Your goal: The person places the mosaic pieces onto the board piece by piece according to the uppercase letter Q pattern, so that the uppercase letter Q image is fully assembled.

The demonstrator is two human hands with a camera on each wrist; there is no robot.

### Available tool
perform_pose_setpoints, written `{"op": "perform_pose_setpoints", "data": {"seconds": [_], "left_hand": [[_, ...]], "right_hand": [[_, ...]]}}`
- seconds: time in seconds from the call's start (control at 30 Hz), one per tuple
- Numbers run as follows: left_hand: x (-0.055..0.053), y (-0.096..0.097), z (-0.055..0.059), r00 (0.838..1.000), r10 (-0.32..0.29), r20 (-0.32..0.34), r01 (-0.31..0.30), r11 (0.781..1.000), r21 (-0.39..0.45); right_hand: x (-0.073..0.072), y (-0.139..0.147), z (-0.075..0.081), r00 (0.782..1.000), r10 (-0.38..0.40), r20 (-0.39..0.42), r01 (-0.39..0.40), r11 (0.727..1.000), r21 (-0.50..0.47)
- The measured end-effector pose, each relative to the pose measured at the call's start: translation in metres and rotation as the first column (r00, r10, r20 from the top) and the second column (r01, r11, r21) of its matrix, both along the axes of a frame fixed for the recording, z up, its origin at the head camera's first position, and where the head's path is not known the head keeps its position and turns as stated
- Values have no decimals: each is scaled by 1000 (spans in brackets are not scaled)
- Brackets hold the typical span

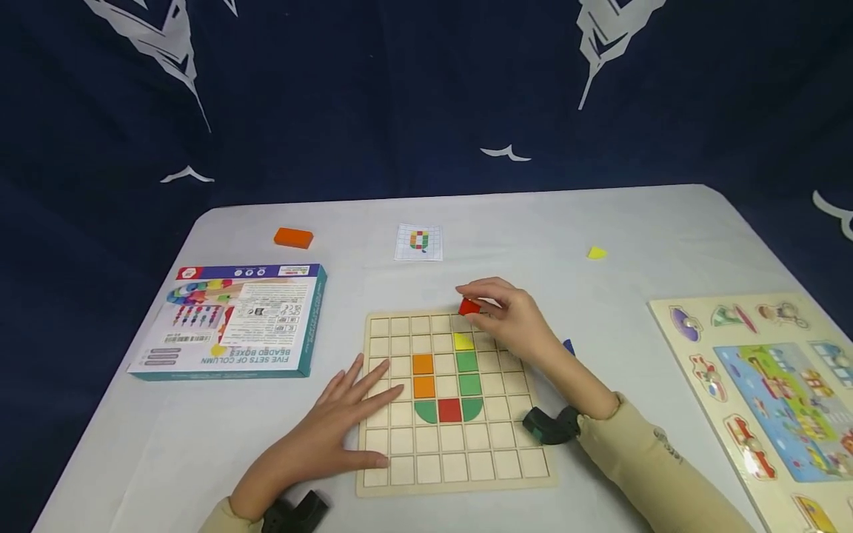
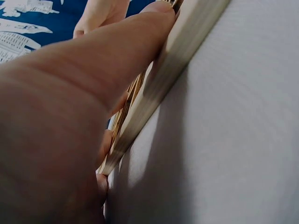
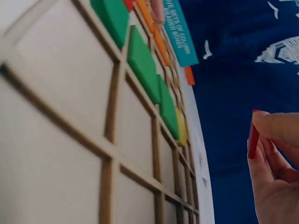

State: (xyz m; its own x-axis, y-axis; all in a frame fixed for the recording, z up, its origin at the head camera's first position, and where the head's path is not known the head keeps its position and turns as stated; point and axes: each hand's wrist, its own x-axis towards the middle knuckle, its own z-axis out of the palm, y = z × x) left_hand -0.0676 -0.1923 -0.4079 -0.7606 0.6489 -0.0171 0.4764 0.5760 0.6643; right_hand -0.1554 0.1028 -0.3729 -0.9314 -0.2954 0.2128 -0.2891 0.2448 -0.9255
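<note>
A wooden grid board [image 1: 457,487] lies on the table between the two hands. The right hand [image 1: 513,318] pinches a red tile [image 1: 469,306] between thumb and fingers, above the board's far edge; the right wrist view shows this red tile [image 3: 253,136] edge-on. Spread across the board's left side is the left hand [image 1: 333,426], its fingers straight and its thumb near the front left corner. Set in the grid are two orange tiles [image 1: 423,375], a yellow tile [image 1: 463,341], two square green tiles [image 1: 469,373], two rounded green tiles [image 1: 426,411] and another red tile [image 1: 449,410].
A small pattern card [image 1: 418,243] lies behind the board. To the left are a boxed set [image 1: 226,326] and orange pieces [image 1: 293,237]. A yellow piece [image 1: 597,253] sits at the back right, a blue piece [image 1: 569,346] by the right forearm, a picture puzzle [image 1: 786,400] far right.
</note>
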Motion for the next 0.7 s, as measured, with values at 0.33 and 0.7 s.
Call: {"op": "perform_pose_setpoints", "data": {"seconds": [0.33, 0.7], "left_hand": [[-1, 0, -3, 1000, 9, 8, -9, 1000, -15], [-2, 0, -2, 1000, 1, 0, -1, 1000, -8]], "right_hand": [[-6, -18, -10, 978, 204, 47, -209, 967, 144], [-10, -22, -17, 950, 312, 16, -302, 903, 306]]}}
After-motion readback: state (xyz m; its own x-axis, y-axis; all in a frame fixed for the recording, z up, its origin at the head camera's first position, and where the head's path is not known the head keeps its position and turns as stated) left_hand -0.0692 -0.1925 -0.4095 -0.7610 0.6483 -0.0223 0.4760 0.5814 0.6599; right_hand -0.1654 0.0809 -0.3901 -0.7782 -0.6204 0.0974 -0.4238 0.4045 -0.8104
